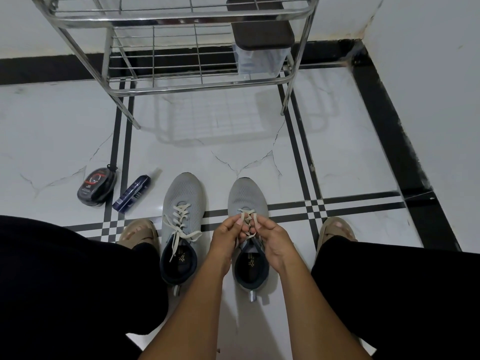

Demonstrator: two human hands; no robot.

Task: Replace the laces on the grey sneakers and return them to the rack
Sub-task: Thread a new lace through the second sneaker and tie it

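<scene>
Sneakers first: both grey shoes sit on the tiled floor between your feet, toes pointing toward the metal rack (181, 84), and neither is back on it yet. The left sneaker (183, 201) looks laced through its eyelets with a pale lace (181, 219), but the ends lie loose, one trailing over the collar and the other out to the side, so it seems threaded and not tied.

You are working on the right sneaker (246, 196) now. Your left hand (228, 235) and right hand (272, 237) meet over its tongue, fingertips pressed together on the pale lace of that shoe (246, 216); each hand pinches a strand. A few crossings show near the toe end, and your hands hide the upper eyelets, so you cannot tell from here how many remain to be threaded. I judge you are somewhere in the middle to upper rows of this shoe.

Still to do, as far as this shows: finish the lacing on the right shoe, tie or tuck both pairs of ends, then lift both shoes onto the rack. Its lower shelf has open wire space on the left; a dark box (259, 24) over a clear bag takes up the right side.

Off to your left on the floor lie a round black tin (96, 187) and a dark blue spray bottle (133, 190), well apart from the shoes. No old laces are visible anywhere.
</scene>
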